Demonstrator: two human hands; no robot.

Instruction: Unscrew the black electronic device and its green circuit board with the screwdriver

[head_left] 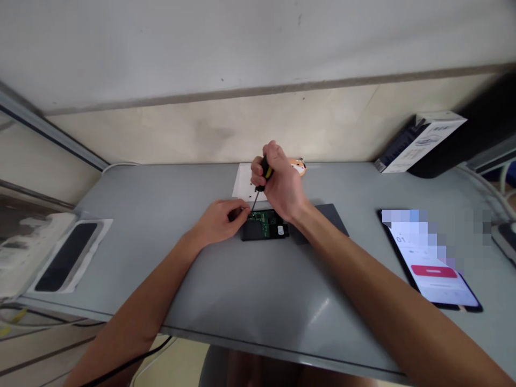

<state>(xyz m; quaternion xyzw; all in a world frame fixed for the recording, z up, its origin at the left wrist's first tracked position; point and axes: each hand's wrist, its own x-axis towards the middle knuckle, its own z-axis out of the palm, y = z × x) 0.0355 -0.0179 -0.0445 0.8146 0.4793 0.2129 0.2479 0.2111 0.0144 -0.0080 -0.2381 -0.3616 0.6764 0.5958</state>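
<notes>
An opened black device with a green circuit board (265, 224) lies flat on the grey table. My right hand (282, 180) is wrapped round the black and yellow handle of a screwdriver (266, 171). Its thin shaft slants down to the device's upper left corner. At that same corner my left hand (223, 220) has thumb and forefinger pinched together; whatever is between them is too small to make out. Behind the device lies a white sheet (243, 185) with several tiny dark specks on it. A dark flat panel (328, 217) sits to the right, partly under my right forearm.
At the right lies a tablet (435, 279) with a lit screen. A white and dark blue box (423, 142) leans by a black cylinder at the back right. On the left, a dark phone-shaped panel (68, 258) rests on white wrapping. An orange and white object (299, 165) stands near the wall.
</notes>
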